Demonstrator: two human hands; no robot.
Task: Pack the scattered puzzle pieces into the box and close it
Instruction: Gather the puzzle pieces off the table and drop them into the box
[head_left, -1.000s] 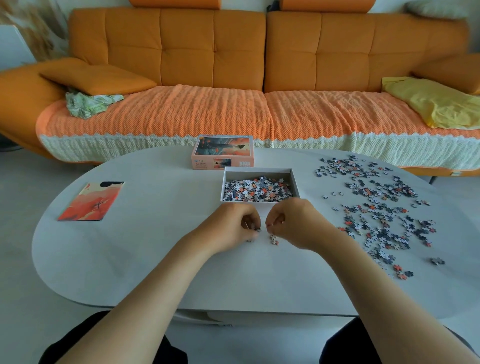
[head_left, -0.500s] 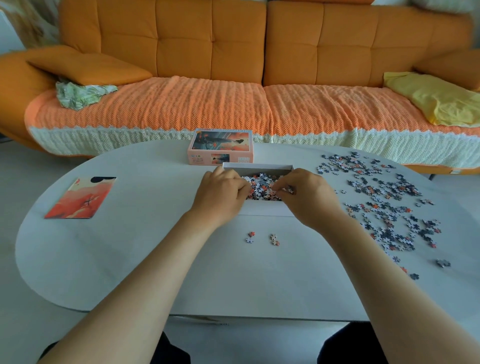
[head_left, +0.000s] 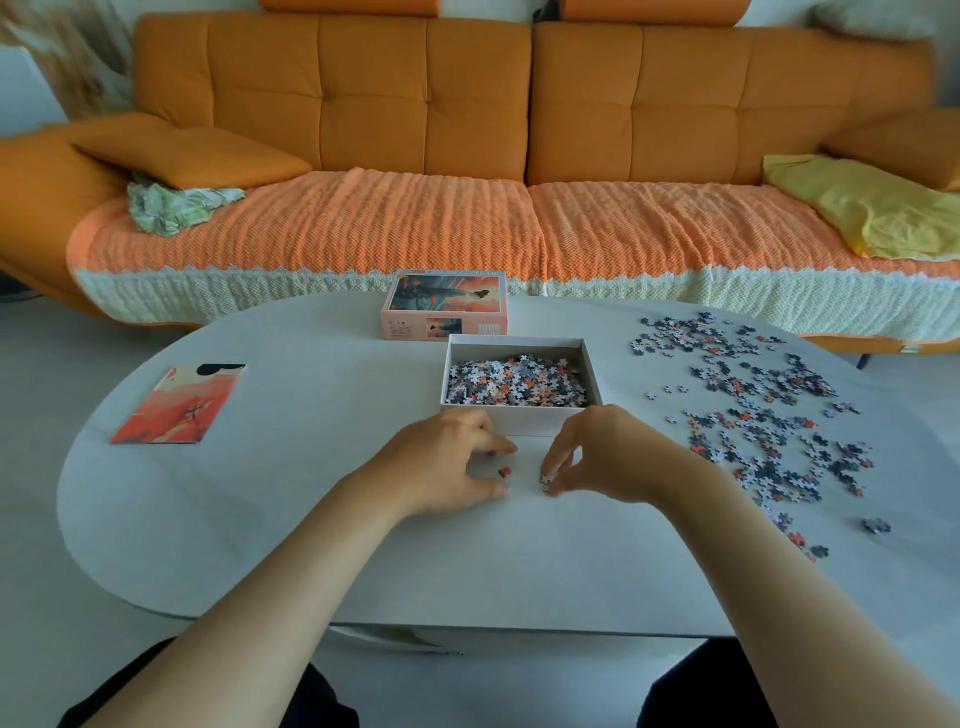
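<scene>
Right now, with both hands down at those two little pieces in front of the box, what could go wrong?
The light piece pinched by the right hand is tiny and could slip before reaching the open box. Stray pieces lie near the front of the table, beside the right forearm; a sweep might knock them off.

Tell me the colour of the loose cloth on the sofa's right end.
The cloth is plain yellow, clearest in the head view.
</scene>
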